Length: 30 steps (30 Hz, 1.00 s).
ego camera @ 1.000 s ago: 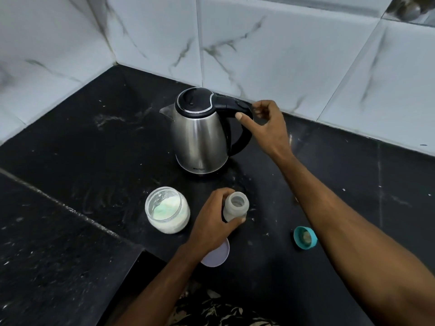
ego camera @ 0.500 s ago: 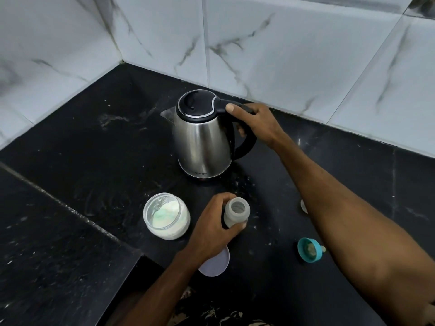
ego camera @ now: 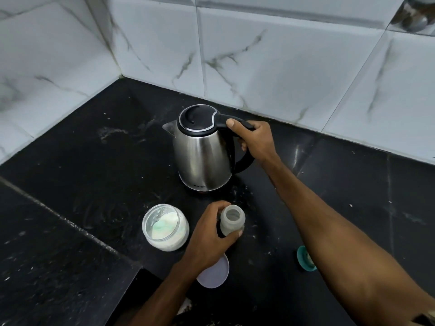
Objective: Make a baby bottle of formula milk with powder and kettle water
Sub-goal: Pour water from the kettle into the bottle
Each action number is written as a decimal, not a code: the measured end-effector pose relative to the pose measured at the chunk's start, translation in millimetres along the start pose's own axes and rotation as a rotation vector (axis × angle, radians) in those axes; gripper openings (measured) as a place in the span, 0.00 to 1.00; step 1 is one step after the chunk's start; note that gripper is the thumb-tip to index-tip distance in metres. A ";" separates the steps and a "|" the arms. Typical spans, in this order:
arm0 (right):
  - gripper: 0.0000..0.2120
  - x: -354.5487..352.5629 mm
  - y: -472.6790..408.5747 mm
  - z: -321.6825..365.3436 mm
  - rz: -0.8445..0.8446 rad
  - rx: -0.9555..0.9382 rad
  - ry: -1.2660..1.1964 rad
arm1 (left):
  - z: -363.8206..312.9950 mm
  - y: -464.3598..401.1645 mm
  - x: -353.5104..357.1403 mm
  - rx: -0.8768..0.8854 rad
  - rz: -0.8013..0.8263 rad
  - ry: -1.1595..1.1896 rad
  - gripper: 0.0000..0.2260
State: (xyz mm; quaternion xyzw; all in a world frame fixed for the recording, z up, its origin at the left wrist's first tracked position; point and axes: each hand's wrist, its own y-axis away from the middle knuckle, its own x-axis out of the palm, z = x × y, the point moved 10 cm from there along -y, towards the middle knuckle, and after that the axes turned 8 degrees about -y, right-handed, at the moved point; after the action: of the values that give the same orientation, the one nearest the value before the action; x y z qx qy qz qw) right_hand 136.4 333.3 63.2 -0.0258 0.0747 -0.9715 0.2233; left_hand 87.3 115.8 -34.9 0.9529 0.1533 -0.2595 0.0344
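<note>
On the counter [ego camera: 70, 161], my right hand [ego camera: 255, 140] is wrapped around the kettle [ego camera: 203, 151] handle; my left hand [ego camera: 209, 241] is clamped on the open bottle [ego camera: 232, 221], beside the powder jar [ego camera: 164, 227].

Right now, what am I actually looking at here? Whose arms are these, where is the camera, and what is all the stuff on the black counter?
There is no machine here: these are a person's two bare arms, filmed by one wide-angle camera worn on their head, looking forward and down. That is why the arms come in from the bottom of the picture.

The right hand is closed around the black handle of a steel kettle, which stands on the black counter. The left hand grips a small open baby bottle, standing upright just in front of the kettle.

Beside the bottle is an open glass jar with white powder in it. A pale round lid lies flat, partly under the left wrist. A teal bottle cap peeks out from behind the right forearm.
</note>
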 end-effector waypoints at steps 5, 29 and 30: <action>0.36 -25.1 9.1 11.1 -0.063 -0.017 -0.055 | -3.7 3.5 -9.4 0.001 -0.048 0.045 0.23; 0.33 -107.3 69.6 75.7 -0.056 -0.090 0.121 | -20.5 -1.1 -48.4 -0.044 -0.334 0.159 0.25; 0.33 -106.8 71.9 77.2 -0.050 -0.093 0.136 | -19.5 -1.4 -47.9 -0.050 -0.329 0.162 0.24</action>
State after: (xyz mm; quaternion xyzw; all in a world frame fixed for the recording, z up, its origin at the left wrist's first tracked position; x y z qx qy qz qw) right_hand 269.8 305.8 126.4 0.0283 0.1340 -0.9718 0.1919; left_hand 57.1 106.7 6.2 0.9316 0.3159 -0.1800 0.0027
